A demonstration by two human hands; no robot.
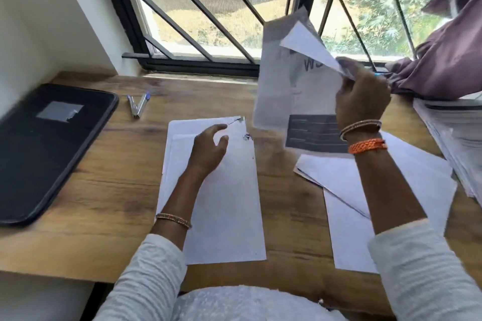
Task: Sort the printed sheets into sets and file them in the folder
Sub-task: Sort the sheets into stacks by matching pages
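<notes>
Mid-sort, by my read. My right hand (361, 98) pinches a few printed sheets (292, 81) by a corner, lifted off the desk (109, 190) in front of the window. Left hand (208, 148) hangs loose over the face-down pile (224, 190) at desk centre, gripping nothing. More loose sheets (365, 182) lie right of that pile, a tall stack (453, 143) further right (partly cut off). Folder (44, 143), far left of the pile, looks closed; nothing filed yet, I'd say. Print is blurred and unreadable.
</notes>
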